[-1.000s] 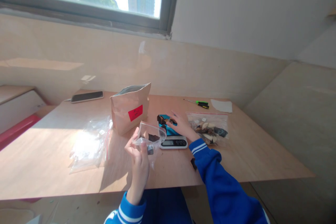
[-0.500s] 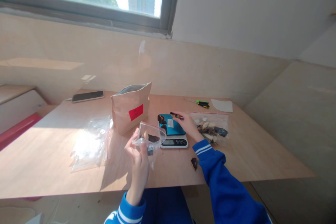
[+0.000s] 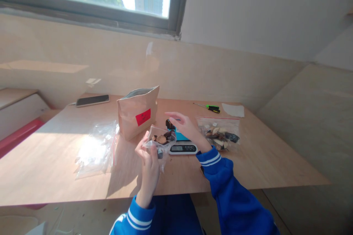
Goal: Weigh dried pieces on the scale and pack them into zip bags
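My left hand [image 3: 149, 161] holds a small clear zip bag [image 3: 161, 140] upright above the table's front edge; dark and tan pieces lie inside it. My right hand [image 3: 185, 126] hovers just right of the bag's mouth, over a small digital scale [image 3: 182, 148] with a blue tray, fingers spread and nothing visible in them. A dark piece [image 3: 168, 124] rests on the tray's left side. Right of the scale lies a filled clear bag [image 3: 220, 134] of mixed dark and pale pieces.
A brown paper pouch [image 3: 138, 115] with a red label stands behind the small bag. Empty clear bags [image 3: 95, 148] lie at the left. A phone [image 3: 92, 100], a green screwdriver [image 3: 211, 108] and a white paper [image 3: 233, 110] sit at the table's back.
My right hand lifted a piece off the scale tray, moved left to the small bag, and now shows open fingers. The bag holds more pieces and tilted slightly toward the scale.
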Tool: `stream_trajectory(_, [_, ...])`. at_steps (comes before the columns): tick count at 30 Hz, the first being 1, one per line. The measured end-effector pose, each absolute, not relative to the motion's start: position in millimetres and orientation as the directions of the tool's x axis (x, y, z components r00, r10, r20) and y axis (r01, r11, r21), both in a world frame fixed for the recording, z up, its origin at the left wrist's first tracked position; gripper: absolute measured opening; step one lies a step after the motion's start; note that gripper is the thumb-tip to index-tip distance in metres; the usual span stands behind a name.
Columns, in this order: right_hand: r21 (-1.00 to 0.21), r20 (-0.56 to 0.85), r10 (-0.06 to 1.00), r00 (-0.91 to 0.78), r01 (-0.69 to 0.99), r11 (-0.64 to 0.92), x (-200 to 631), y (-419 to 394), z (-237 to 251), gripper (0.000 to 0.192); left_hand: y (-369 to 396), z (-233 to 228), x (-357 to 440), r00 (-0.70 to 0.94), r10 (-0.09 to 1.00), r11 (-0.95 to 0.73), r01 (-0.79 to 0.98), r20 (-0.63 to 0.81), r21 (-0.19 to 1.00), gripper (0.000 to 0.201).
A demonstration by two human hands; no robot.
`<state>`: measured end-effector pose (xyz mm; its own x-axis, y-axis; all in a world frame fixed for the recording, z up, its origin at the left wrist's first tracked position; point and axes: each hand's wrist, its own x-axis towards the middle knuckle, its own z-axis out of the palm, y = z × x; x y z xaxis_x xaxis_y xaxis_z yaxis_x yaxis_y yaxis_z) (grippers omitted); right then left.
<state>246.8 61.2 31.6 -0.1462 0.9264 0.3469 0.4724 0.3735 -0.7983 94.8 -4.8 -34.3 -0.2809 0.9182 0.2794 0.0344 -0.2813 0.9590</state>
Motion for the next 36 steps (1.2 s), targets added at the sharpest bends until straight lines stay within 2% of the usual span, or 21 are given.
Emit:
stream_trajectory(2, [-0.697, 0.348, 0.936, -0.050, 0.654, 0.294, 249.9, 78.1, 13.8, 0.029, -5.0, -35.8, 93.3, -0.283, 0.919, -0.279, 0.028, 0.276, 0.960, 0.055])
stream_trajectory(4, [-0.623, 0.320, 0.947, -0.033, 0.745, 0.237, 250.1, 91.8, -2.5, 0.025, -6.0, -36.9, 92.1, -0.276, 0.922, -0.277, 0.018, 0.271, 0.961, 0.054])
stream_trajectory(9, [-0.576, 0.267, 0.961, -0.071, 0.788, 0.218, 248.6, 108.1, -23.8, 0.024, -9.1, -38.6, 89.6, -0.295, 0.915, -0.272, 0.052, 0.275, 0.961, 0.047])
stream_trajectory(18, [-0.573, 0.303, 0.953, -0.002, 0.798, 0.185, 265.8, 105.6, -21.9, 0.027, -10.9, -37.6, 89.1, -0.326, 0.909, -0.276, 0.000, 0.261, 0.961, 0.044])
stream_trajectory(22, [-0.598, 0.365, 0.931, 0.029, 0.773, 0.211, 267.1, 95.2, -1.7, 0.027, -11.1, -40.2, 88.2, -0.310, 0.922, -0.246, -0.011, 0.230, 0.969, 0.045])
stream_trajectory(25, [-0.651, 0.435, 0.900, 0.002, 0.691, 0.313, 259.6, 76.6, 28.6, 0.023, -9.7, -43.0, 87.6, -0.318, 0.926, -0.223, -0.026, 0.204, 0.974, 0.046])
stream_trajectory(28, [-0.706, 0.489, 0.861, -0.140, 0.516, 0.485, 244.3, 50.1, 61.6, 0.020, -8.5, -43.7, 87.4, -0.326, 0.923, -0.225, -0.019, 0.207, 0.974, 0.045])
stream_trajectory(30, [-0.715, 0.468, 0.844, -0.262, 0.450, 0.536, 234.2, 35.2, 76.7, 0.018, -7.8, -44.4, 87.5, -0.330, 0.921, -0.223, -0.008, 0.208, 0.975, 0.046])
stream_trajectory(33, [-0.744, 0.438, 0.825, -0.357, 0.371, 0.555, 229.4, 28.6, 79.7, 0.017, -6.5, -47.5, 87.4, -0.342, 0.922, -0.218, -0.075, 0.180, 0.973, 0.046])
stream_trajectory(36, [-0.791, 0.424, 0.868, -0.259, 0.361, 0.494, 239.1, 40.5, 60.1, 0.021, -5.7, -49.2, 86.4, -0.361, 0.924, -0.191, -0.158, 0.123, 0.969, 0.049])
